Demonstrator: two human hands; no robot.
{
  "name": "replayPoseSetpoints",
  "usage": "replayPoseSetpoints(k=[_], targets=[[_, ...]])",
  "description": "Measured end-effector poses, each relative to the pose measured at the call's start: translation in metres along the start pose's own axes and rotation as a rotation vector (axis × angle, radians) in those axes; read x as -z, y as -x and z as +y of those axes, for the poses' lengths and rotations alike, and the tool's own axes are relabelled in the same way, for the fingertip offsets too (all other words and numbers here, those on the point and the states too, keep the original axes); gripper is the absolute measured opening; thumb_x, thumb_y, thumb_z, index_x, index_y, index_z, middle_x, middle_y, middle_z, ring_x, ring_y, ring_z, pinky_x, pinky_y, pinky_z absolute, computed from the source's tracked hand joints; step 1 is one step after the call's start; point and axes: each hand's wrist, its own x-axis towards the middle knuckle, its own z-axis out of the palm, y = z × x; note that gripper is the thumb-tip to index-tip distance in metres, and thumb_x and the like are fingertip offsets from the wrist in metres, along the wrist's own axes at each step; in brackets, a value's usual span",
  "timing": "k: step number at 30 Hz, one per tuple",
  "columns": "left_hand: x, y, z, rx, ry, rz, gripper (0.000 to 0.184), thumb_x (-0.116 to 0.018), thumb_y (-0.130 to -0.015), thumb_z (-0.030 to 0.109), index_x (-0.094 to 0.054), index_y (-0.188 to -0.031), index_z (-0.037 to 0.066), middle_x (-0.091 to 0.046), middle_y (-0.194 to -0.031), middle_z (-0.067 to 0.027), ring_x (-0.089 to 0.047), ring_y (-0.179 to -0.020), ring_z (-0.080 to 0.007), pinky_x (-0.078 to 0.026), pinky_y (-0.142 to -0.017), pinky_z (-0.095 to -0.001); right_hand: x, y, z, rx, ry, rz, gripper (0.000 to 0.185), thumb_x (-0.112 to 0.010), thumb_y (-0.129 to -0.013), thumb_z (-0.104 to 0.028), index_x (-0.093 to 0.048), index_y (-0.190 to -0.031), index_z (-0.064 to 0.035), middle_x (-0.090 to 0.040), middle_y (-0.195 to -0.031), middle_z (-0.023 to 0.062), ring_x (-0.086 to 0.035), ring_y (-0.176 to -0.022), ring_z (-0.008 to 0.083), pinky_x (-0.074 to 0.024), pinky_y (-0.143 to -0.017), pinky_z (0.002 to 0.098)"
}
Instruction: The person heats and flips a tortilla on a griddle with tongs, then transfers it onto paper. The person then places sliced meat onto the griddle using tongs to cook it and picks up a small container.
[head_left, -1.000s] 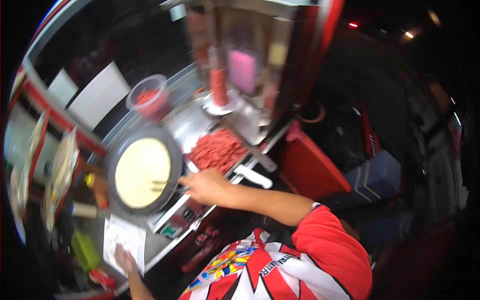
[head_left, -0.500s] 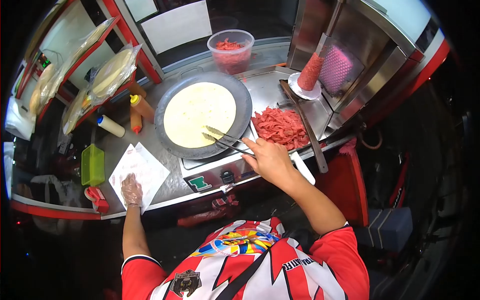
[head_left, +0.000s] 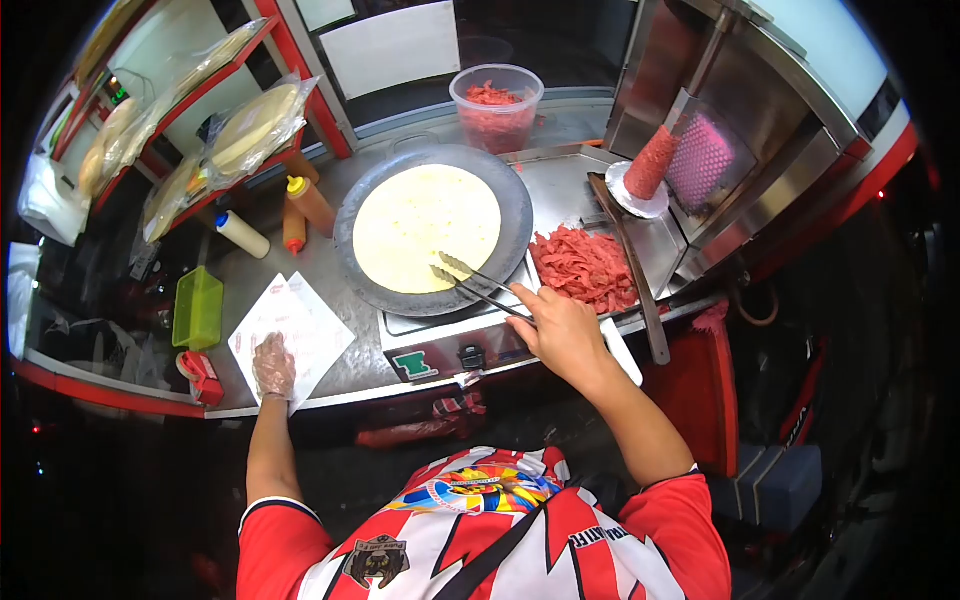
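Note:
My right hand [head_left: 563,330] grips black-handled metal tongs [head_left: 484,295], whose tips reach over the near right part of a pale round flatbread [head_left: 425,225]. The flatbread lies flat on a dark round griddle [head_left: 350,270]. In a clear plastic glove, my left hand [head_left: 273,368] rests flat on white printed paper [head_left: 317,330] on the metal counter, fingers stretched out. Just right of the griddle, shredded reddish meat [head_left: 585,268] is heaped on a metal tray.
A long dark blade [head_left: 632,270] leans beside the meat. Behind stand a meat cone [head_left: 650,165] on a spit and a plastic tub [head_left: 497,115] of meat. Sauce bottles [head_left: 312,205], a green basket [head_left: 197,308] and a red tape dispenser [head_left: 202,378] are at left.
The view has shifted, moving the counter scene rightward in the frame. The paper sheets, offset at their top corners before, now look nearly aligned under my left hand. My right hand still holds the tongs.

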Motion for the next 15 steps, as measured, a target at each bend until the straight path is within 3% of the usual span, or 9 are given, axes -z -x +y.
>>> replayPoseSetpoints(k=[7,11,15], targets=[[0.000,0.001,-0.001,0.012,0.041,-0.036,0.055,-0.067,-0.088,0.020,-0.060,-0.140,0.004,-0.061,-0.142,-0.0199,-0.055,-0.132,-0.0391,-0.044,-0.111,-0.0516,0.005,0.001,-0.004,-0.015,0.005,0.059,0.049,-0.075,-0.094,-0.036,-0.068,-0.136,-0.0118,-0.067,-0.087,0.0122,-0.070,-0.070,0.0351,-0.0558,-0.061,0.0471],[-0.005,0.004,-0.007,-0.076,0.141,0.031,0.055,-0.067,-0.089,0.020,-0.059,-0.140,0.004,-0.058,-0.144,-0.0210,-0.053,-0.133,-0.0403,-0.042,-0.113,-0.0526,-0.007,0.000,-0.012,-0.018,-0.108,0.222,0.046,-0.078,-0.092,-0.035,-0.070,-0.129,-0.0102,-0.068,-0.088,0.0120,-0.071,-0.072,0.0349,-0.0552,-0.063,0.0468],[-0.003,0.000,-0.003,-0.141,0.263,0.054,0.055,-0.066,-0.090,0.021,-0.059,-0.141,0.003,-0.055,-0.147,-0.0240,-0.051,-0.136,-0.0432,-0.039,-0.118,-0.0530,-0.007,-0.002,-0.038,-0.088,-0.076,0.085,0.045,-0.079,-0.092,-0.034,-0.070,-0.126,-0.0070,-0.074,-0.095,0.0146,-0.073,-0.078,0.0360,-0.0564,-0.068,0.0474]])
